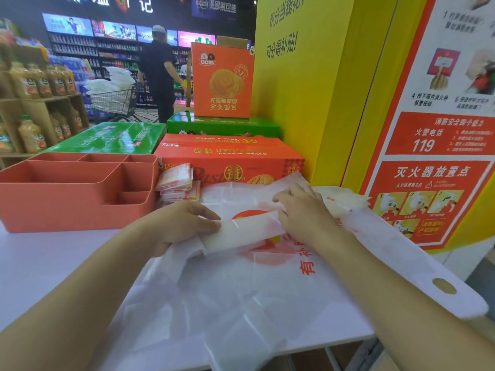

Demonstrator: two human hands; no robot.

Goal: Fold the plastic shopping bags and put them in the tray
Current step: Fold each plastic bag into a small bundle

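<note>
Both hands grasp one folded strip (249, 231) of plastic shopping bag. Left hand (184, 223) pinches its left end, thumb on top and fingers curled beneath. Right hand (305, 212) curls its fingers down over the right end.

Long axis of the strip runs from about 8 o'clock (left end, nearer the person) to 2 o'clock (right end, farther), nearly crosswise to the forearms. The strip rests on a spread of loose bags (241, 303), white with red print, that covers the white table (53, 263) from centre toward 5 o'clock.

Tray (67, 210), an orange box with several compartments, stands at 10 o'clock from the strip and well apart from it, its near wall facing the person. A stack of folded bags (176, 183) lies at 11 o'clock, just beside the tray's right wall and outside it. An orange carton (230, 156) stands behind the stack at 12 o'clock.

Judgement: folding is in hand and not finished. The strip is long, so a further fold would bring one end over the other along the 8-to-2 axis. Left hand is the nearer to the tray, and a carry to it would travel toward 10 o'clock. The thin film is likely to spring open if either end is freed.
</note>
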